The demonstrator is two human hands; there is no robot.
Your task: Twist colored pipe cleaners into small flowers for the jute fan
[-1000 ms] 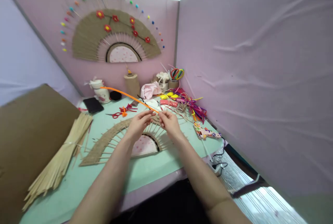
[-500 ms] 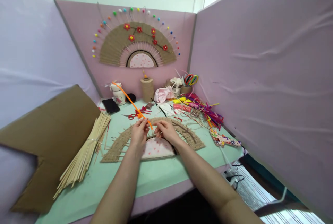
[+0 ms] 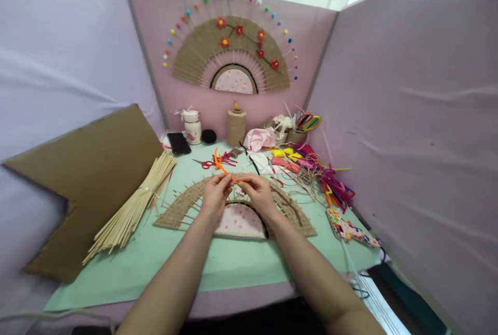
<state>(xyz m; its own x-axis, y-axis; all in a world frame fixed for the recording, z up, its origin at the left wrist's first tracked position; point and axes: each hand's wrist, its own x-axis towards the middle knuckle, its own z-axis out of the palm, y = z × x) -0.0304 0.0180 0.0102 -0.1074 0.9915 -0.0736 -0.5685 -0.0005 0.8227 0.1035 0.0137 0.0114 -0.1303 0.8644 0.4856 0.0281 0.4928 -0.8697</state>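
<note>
Both hands meet over the middle of the table, pinching an orange pipe cleaner (image 3: 222, 167) that is bent short above them. My left hand (image 3: 215, 196) has its fingertips closed on the cleaner's left part. My right hand (image 3: 257, 194) pinches the right end. Beneath them lies a half-round woven twine fan (image 3: 182, 207) with stick ribs and a pink dotted centre (image 3: 241, 220).
A bundle of bamboo sticks (image 3: 134, 204) and a brown cardboard sheet (image 3: 89, 164) lie at the left. Red scissors (image 3: 207, 163), a twine spool (image 3: 236, 126), a black phone (image 3: 179, 143), a jar (image 3: 192, 126) and coloured pipe cleaners (image 3: 327, 174) crowd the back and right. A finished fan (image 3: 232, 54) hangs on the pink wall.
The long orange pipe cleaner, stretched out to the upper left before, is now bent into a short loop at my fingertips. The camera view has swung left; the hands stay together.
</note>
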